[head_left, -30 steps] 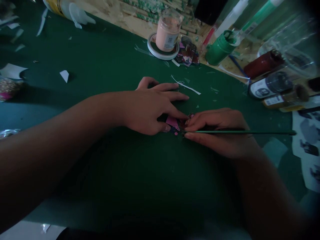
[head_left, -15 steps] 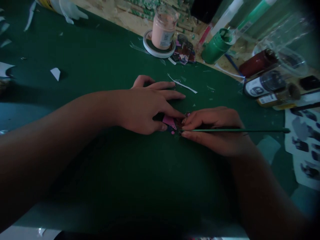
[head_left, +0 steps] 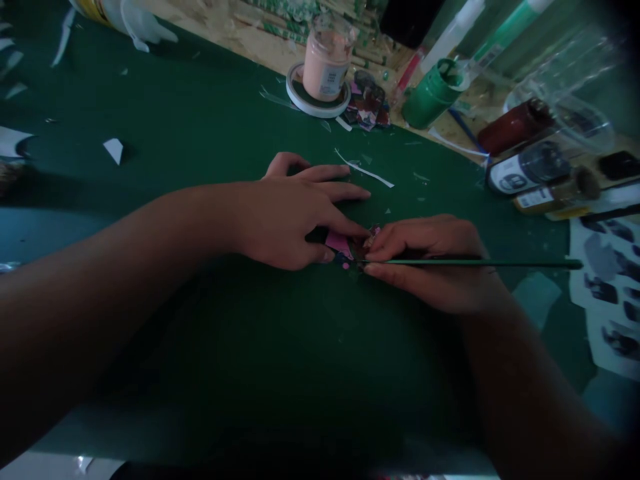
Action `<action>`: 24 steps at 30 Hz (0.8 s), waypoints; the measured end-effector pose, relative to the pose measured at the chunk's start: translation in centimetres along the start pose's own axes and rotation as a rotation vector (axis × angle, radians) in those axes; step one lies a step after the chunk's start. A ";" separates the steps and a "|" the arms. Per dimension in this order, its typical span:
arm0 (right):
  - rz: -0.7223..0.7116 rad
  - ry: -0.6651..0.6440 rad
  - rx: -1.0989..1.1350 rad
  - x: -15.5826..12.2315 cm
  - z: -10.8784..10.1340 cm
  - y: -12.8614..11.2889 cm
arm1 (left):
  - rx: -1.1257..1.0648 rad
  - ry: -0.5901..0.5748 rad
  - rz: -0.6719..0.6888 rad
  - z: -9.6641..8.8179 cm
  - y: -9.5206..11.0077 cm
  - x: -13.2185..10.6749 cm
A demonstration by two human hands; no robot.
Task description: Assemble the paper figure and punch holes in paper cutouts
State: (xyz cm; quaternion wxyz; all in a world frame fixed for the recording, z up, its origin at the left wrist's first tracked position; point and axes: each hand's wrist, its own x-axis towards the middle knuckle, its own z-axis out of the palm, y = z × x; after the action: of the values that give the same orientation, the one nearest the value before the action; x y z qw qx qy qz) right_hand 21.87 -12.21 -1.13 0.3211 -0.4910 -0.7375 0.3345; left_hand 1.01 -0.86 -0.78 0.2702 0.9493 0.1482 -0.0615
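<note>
My left hand (head_left: 287, 217) lies spread on the green table (head_left: 280, 360), its thumb and index fingertip on a small dark cut-out piece with pink patches (head_left: 339, 244). From the right, my right hand (head_left: 430, 260) pinches a thin green paintbrush (head_left: 525, 264) between thumb and fingers, close to its tip. The handle points right, across the palm. The brush's tip meets the piece near its right edge; the bristles are too small and dark to make out. Fingers of both hands cover much of the piece.
Behind the hands, a jar of pale pink paint (head_left: 325, 67) stands on a round lid (head_left: 295, 93), beside a pile of painted scraps (head_left: 369, 100). A green paint jar (head_left: 433, 93) and several bottles line the right. Printed sheets (head_left: 600, 267) lie far right; a white paper strip (head_left: 367, 171) lies ahead.
The hands, brush and piece hold almost the same place. Only a very slight shift of the view and of the brush shows.
</note>
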 end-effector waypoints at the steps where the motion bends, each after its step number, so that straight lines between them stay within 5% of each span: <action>1: 0.007 0.006 -0.004 0.0 0.0 -0.1 | -0.001 0.000 -0.001 0.0 0.0 0.0; 24: 0.044 0.072 -0.217 -1.7 1.3 -1.3 | -0.020 -0.015 -0.030 -0.1 0.5 -0.4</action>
State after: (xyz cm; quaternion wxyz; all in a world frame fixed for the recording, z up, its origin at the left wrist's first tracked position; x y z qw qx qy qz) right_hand 20.65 -14.38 -1.08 0.2849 -0.5504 -0.7466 0.2420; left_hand 0.75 -1.30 -0.37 0.2798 0.9438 0.1609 -0.0712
